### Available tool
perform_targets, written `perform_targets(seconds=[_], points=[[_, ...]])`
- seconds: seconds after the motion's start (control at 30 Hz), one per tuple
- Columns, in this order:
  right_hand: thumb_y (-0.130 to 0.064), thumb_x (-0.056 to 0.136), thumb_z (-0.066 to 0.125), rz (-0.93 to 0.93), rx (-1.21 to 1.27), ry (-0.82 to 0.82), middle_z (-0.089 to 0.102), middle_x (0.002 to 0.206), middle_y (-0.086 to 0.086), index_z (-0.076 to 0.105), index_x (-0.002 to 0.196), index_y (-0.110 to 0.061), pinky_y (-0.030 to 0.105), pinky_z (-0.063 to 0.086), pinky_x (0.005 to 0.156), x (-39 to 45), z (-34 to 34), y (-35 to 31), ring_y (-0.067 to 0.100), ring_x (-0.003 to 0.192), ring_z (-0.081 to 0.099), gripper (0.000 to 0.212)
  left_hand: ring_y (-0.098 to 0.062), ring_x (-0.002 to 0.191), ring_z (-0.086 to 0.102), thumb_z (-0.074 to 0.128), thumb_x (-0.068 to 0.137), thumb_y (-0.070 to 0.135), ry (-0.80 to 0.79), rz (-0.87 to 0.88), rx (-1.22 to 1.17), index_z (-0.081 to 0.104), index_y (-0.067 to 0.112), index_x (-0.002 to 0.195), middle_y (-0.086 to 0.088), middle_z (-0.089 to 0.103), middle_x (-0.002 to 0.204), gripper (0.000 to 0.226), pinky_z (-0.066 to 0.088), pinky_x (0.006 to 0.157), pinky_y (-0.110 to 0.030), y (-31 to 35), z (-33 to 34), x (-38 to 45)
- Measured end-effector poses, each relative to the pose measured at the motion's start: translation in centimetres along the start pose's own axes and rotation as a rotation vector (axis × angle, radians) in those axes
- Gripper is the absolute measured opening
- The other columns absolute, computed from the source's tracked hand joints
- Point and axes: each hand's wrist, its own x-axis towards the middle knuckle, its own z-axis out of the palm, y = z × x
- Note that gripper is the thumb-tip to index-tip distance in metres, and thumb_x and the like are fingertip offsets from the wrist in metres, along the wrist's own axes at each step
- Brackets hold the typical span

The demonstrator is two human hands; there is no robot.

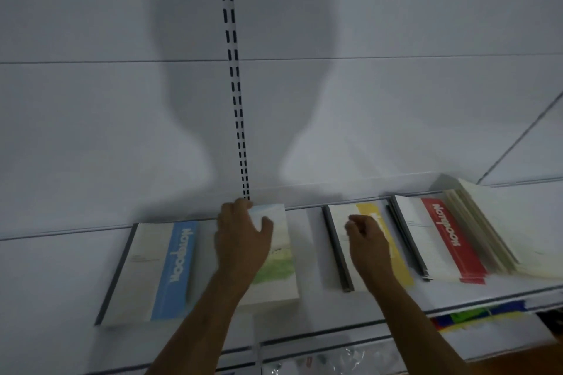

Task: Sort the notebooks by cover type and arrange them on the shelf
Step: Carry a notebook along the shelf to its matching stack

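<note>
Stacks of notebooks lie flat in a row on a white shelf (pixel 61 283). From left: a blue-striped stack (pixel 155 271), a landscape-cover stack (pixel 277 256), a yellow-striped stack (pixel 341 246), a red-striped stack (pixel 441 240), and a fanned pile of plain cream notebooks (pixel 499 228). My left hand (pixel 240 237) rests on the far left part of the landscape stack, fingers spread, thumb on the cover. My right hand (pixel 365 237) hovers over the yellow-striped stack with fingers curled in, nothing visibly held.
A slotted upright (pixel 234 79) runs down the white back panel to the shelf. A lower shelf (pixel 475 320) at the bottom right carries colourful items. Plastic-wrapped goods (pixel 335 362) lie at the bottom edge. Bare shelf shows left of the blue stack.
</note>
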Motion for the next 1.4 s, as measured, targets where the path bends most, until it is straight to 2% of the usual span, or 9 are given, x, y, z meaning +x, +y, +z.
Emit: perform_targets(seconds=[0.17,0.3,0.43,0.53,0.73,0.93,1.07,1.23,1.4], points=[[-0.026,0.092,0.055,0.068,-0.212,-0.108,0.059,0.121,0.015,0.053,0.130,-0.005,0.032,0.047,0.085,5.1,-4.1,3.5,0.028,0.103,0.059,0.043,-0.016,0.087,0.060,0.061,0.088,0.028,-0.233,-0.014,-0.196,0.059,0.019,0.099,0.002,0.061,0.100,0.015,0.048,0.077,-0.027,5.8,6.0,-2.1],[-0.025,0.093,0.054,0.061,-0.190,-0.264,0.060,0.121,0.014,0.051,0.127,-0.008,0.037,0.051,0.086,6.7,-6.4,5.6,0.025,0.097,0.059,0.038,-0.027,0.111,0.057,0.059,0.088,0.036,-0.495,-0.216,-0.076,0.045,0.011,0.128,-0.008,0.057,0.123,0.049,0.048,0.089,-0.029,8.4,12.8,-3.2],[-0.018,0.096,0.051,0.109,-0.045,-0.433,0.043,0.140,0.009,0.028,0.146,-0.010,0.022,0.041,0.089,7.0,-7.1,6.9,0.022,0.117,0.051,0.056,-0.032,0.118,0.052,0.061,0.082,0.041,-0.448,-0.369,-0.032,0.029,0.007,0.141,-0.013,0.055,0.130,0.075,0.046,0.099,-0.039,10.9,17.9,-3.9],[-0.008,0.094,0.052,0.132,0.071,-0.430,0.050,0.128,0.011,0.037,0.140,-0.006,0.007,0.040,0.068,7.5,-7.5,7.6,0.007,0.086,0.051,0.048,-0.034,0.121,0.050,0.066,0.080,0.038,-0.344,-0.513,-0.008,0.025,0.002,0.143,-0.016,0.050,0.132,0.083,0.044,0.101,-0.039,11.8,19.6,-3.6],[-0.015,0.092,0.058,0.250,0.298,-0.425,0.039,0.146,0.011,0.022,0.149,-0.010,0.031,0.038,0.100,7.9,-6.8,7.0,0.026,0.127,0.044,0.067,-0.024,0.072,0.061,0.063,0.080,0.008,-0.285,-0.805,-0.539,0.062,-0.001,0.088,-0.015,0.063,0.087,0.012,0.051,0.061,-0.027,11.9,17.9,-4.3],[-0.011,0.078,0.058,0.072,0.430,-0.356,0.058,0.098,0.006,0.055,0.107,-0.012,0.024,0.045,0.057,9.0,-7.7,4.8,0.020,0.079,0.059,0.029,-0.029,0.086,0.059,0.057,0.058,-0.005,-0.146,-0.582,-0.779,0.062,0.010,0.103,-0.012,0.065,0.092,0.047,0.047,0.067,-0.032,12.8,14.3,-3.5],[-0.006,0.057,0.049,-0.074,0.615,-0.329,0.053,0.097,0.002,0.053,0.096,-0.018,0.027,0.050,0.066,7.6,-9.1,3.6,0.016,0.085,0.058,0.040,-0.015,0.082,0.063,0.051,0.043,-0.003,-0.130,-0.341,-0.940,0.061,0.014,0.107,0.002,0.069,0.087,0.068,0.050,0.056,-0.026,12.6,12.8,-4.2],[0.007,0.079,0.048,-0.111,0.616,-0.426,0.069,0.093,-0.006,0.060,0.099,-0.027,0.023,0.054,0.070,4.5,-7.9,6.3,0.004,0.086,0.065,0.041,-0.024,0.077,0.059,0.051,0.047,-0.004,-0.105,-0.254,-0.940,0.057,-0.003,0.101,-0.007,0.062,0.079,0.054,0.049,0.051,-0.023,10.6,12.7,-5.2],[-0.002,0.066,0.052,-0.040,0.670,-0.400,0.070,0.088,-0.001,0.059,0.096,-0.020,0.024,0.055,0.065,3.4,-7.3,6.5,0.014,0.086,0.066,0.037,-0.011,0.092,0.062,0.049,0.052,-0.004,-0.177,-0.134,-0.987,0.059,0.013,0.103,-0.003,0.066,0.096,0.055,0.053,0.072,-0.027,9.9,12.2,-5.3]])
